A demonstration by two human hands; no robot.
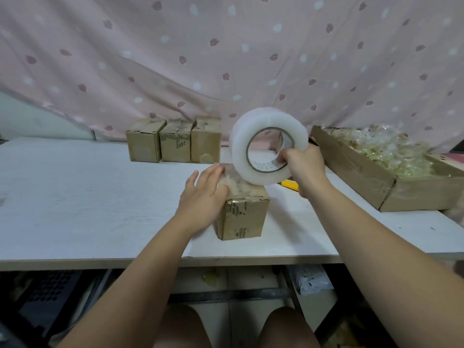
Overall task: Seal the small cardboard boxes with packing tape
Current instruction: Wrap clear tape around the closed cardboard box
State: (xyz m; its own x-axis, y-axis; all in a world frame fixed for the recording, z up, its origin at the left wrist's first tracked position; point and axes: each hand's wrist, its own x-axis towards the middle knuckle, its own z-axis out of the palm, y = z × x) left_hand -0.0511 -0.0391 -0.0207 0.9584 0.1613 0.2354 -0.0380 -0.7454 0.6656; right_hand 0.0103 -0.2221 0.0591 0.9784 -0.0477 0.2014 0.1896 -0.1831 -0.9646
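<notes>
Scuffed matt cardboard box (pixel 242 217), its top glossy with clear tape (pixel 238 184); a cloudy, translucent plastic tape roll (pixel 239 151); a matt white table (pixel 88 197); soft pink printed cloth (pixel 226 46).

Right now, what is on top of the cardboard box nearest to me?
The left hand lies flat on the box top, over a strip of clear tape. The right hand holds the tape roll at its far edge. The flap seam is covered.

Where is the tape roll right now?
Head view, right of centre: the tape roll is held in the right hand, just above the near box that the left hand rests on.
</notes>
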